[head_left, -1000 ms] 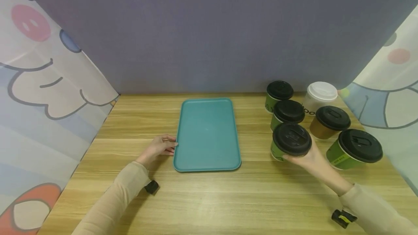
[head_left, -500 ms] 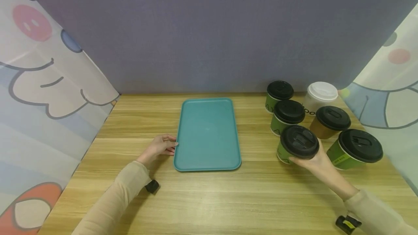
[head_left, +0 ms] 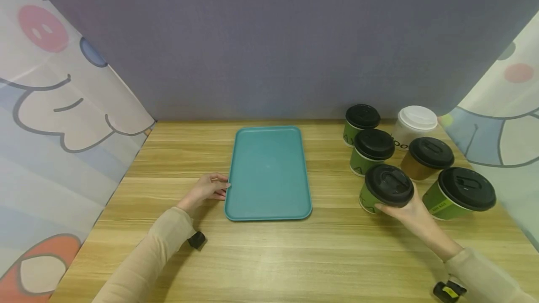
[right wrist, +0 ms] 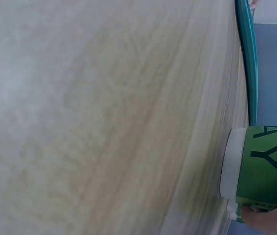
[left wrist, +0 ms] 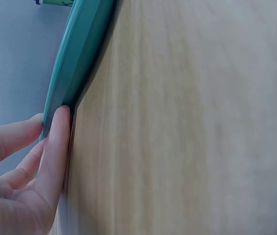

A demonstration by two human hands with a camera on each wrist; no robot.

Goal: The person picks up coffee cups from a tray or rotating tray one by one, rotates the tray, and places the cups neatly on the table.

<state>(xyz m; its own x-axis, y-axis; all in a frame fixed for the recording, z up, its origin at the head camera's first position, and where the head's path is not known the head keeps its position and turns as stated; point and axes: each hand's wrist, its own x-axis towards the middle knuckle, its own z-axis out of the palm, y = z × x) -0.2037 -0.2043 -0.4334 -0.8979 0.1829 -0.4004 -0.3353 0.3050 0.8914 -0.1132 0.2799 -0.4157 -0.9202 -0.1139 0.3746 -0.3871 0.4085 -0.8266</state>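
My right hand point(head_left: 410, 214) holds a green paper cup point(head_left: 369, 200) with a black lid, gripping it low from its right side. In the right wrist view, dark letters show on the side of this cup point(right wrist: 270, 164), and a fingertip point(right wrist: 261, 218) lies near its base. My left hand point(head_left: 206, 187) pinches the left rim of a teal rectangular tray point(head_left: 269, 172). The left wrist view has the thumb on the rim of the tray point(left wrist: 72, 68) and a finger point(left wrist: 57, 132) along its outer wall. Nothing lies on the tray.
Behind the held cup stand two more green cups point(head_left: 365, 162) point(head_left: 351, 133) with black lids. To the right are a white cup point(head_left: 406, 135), a brown cup point(head_left: 414, 166) and a larger green cup point(head_left: 440, 202). A grey panel point(head_left: 269, 46) rises behind the wooden table point(head_left: 269, 261).
My right hand has shifted right and slightly toward me with the green cup, widening the gap to the cup behind it. The left hand and the tray stay in place.
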